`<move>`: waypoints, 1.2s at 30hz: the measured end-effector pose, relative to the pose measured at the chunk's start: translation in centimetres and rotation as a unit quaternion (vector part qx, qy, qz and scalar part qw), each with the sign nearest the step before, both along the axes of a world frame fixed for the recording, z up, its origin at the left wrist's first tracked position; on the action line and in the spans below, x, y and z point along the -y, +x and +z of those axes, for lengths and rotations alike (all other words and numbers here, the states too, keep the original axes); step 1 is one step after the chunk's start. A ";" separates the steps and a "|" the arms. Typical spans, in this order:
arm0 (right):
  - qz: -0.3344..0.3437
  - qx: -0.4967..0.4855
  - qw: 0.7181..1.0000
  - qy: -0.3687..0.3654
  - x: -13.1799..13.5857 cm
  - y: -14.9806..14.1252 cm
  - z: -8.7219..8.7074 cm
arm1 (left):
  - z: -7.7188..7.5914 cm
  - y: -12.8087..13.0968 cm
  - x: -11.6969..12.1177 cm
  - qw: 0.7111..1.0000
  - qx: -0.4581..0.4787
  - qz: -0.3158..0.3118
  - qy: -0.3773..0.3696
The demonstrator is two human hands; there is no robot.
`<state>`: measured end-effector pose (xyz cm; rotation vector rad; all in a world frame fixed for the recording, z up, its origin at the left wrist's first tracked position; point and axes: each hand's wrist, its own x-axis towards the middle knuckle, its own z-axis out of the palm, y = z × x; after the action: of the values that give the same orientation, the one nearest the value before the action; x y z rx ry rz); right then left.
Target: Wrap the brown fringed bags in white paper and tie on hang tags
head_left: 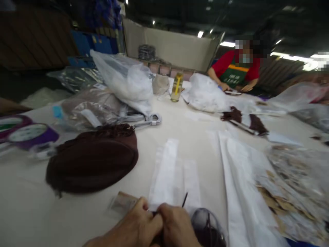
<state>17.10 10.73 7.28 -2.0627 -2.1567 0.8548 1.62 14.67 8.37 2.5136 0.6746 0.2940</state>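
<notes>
Hands: left hand [136, 221] and right hand [177, 223] meet thumb to thumb, fingers curled in tight, both pinching what looks like a small dark piece [154, 213]. Most of it's covered by the fingers, so no clue on its shape, sorry.
Dark piece: just off the near right side of the brown bag [92, 168], not touching it.
How far along: looks mid-handling to me, since the piece isn't put down yet.
Done so far: honestly can't point at anything as finished. The brown bag lies on the table [144, 154] with no hand on it, that's about it.
Left to do: letting go of the piece at least; beyond that I can't tell.
Brown bag: one, and it's my landmark for everything here.
Small clear packet: one [124, 202], near side of the brown bag, right by the left hand.
Paper strips: two I can make out [167, 168], right of the brown bag; they're pale and blurry, so maybe more.
Thin dark stick: one [185, 199], right of the brown bag, poking up by the right hand.
Wrapped dark thing: one [207, 224], farther right of the brown bag, beside the right hand.
Purple tape rolls: two [48, 137], left of the brown bag.
Bottle: one [177, 87], well beyond the brown bag and to its right.
Co-worker: one clearly visible [235, 73], far right past the brown bag, both hands down at their own stuff.
</notes>
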 end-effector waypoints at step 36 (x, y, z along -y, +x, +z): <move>0.092 0.112 0.956 0.256 9.8 3.4 2.2 | 2.7 0.1 6.7 0.954 -0.145 0.192 0.179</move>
<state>20.49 0.90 9.47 -1.7804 -2.3794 0.0390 1.75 7.93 11.06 2.7821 1.3408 0.1940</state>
